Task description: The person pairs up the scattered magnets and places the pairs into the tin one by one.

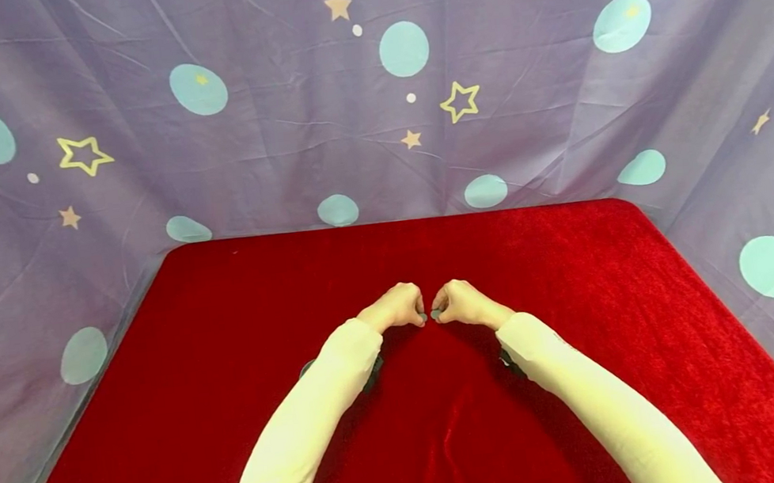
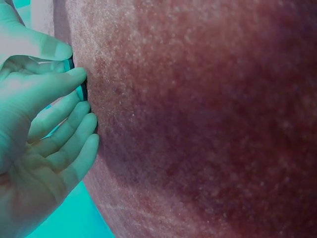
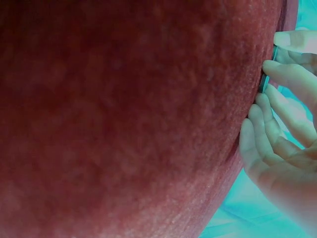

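Observation:
Near the middle of the red cloth, my left hand [image 1: 397, 307] pinches a small, flat, grey-green disc [image 1: 423, 317] between thumb and fingers. Facing it, my right hand [image 1: 464, 303] pinches a similar disc [image 1: 435, 314], with a narrow gap between the two. In the left wrist view, the left hand's disc [image 2: 83, 93] stands on edge and looks dark on one side, its lower fingers [image 2: 79, 158] spread along the cloth. The right wrist view has the right hand's disc [image 3: 264, 83] edge-on, close to the cloth; thumb and fingers hide most of it.
A red velvety cloth [image 1: 237, 306] covers the table, with slight creases [image 1: 449, 442] toward the near side. Behind and on both sides hangs a purple curtain [image 1: 288, 125] with stars and pale blue dots. Dark wrist gear [image 1: 373, 374] shows under the left sleeve.

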The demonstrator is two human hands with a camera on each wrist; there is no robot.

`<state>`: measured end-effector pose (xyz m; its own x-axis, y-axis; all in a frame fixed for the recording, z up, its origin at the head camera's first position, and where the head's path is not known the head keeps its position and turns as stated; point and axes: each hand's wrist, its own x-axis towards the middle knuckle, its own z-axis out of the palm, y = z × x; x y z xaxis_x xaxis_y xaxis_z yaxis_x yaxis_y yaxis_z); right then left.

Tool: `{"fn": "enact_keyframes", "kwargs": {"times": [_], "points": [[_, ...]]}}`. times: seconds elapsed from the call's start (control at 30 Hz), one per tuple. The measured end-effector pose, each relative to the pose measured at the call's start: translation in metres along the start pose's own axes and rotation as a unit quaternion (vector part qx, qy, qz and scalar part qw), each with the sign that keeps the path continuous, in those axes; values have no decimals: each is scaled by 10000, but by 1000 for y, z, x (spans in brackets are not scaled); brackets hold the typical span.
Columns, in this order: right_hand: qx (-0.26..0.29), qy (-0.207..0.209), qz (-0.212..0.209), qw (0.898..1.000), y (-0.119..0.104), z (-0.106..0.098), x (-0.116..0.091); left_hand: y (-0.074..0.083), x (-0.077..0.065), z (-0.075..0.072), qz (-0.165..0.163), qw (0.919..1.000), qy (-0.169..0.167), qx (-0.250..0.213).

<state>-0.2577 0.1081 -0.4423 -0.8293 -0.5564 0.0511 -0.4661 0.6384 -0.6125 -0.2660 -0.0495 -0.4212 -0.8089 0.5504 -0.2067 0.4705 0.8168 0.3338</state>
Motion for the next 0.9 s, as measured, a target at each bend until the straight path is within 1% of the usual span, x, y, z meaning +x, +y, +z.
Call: {"fn": "enact_keyframes", "kwargs": {"times": [0.33, 0.53, 0.6, 0.67, 0.7, 0.73, 0.8, 0.87, 0.9], "points": [[37, -80, 17, 10000, -1, 1, 1, 1, 2, 1, 91, 10000, -1, -33], [7, -77, -5, 10000, 0, 2, 1, 1, 0, 3, 166, 9998, 86, -88], [-37, -79, -19, 10000, 0, 2, 1, 1, 1, 3, 118, 9997, 63, -183], [-70, -78, -37, 9999, 0, 1, 0, -1, 5, 4, -27, 9995, -49, -297], [-79, -81, -46, 9999, 0, 1, 0, -4, 9, 6, -93, 9993, -118, -346], [-87, -81, -58, 9999, 0, 1, -1, -6, 10, 8, -77, 9995, -98, -302], [-86, -74, -71, 9999, -1, 0, -2, -27, 29, 24, 123, 9995, -45, -297], [-59, -67, -62, 9999, -3, -1, -3, -52, 49, 42, 432, 9988, 55, -232], [-44, -63, -65, 9999, -3, -1, -3, -62, 55, 48, 642, 9976, 167, -223]]}}
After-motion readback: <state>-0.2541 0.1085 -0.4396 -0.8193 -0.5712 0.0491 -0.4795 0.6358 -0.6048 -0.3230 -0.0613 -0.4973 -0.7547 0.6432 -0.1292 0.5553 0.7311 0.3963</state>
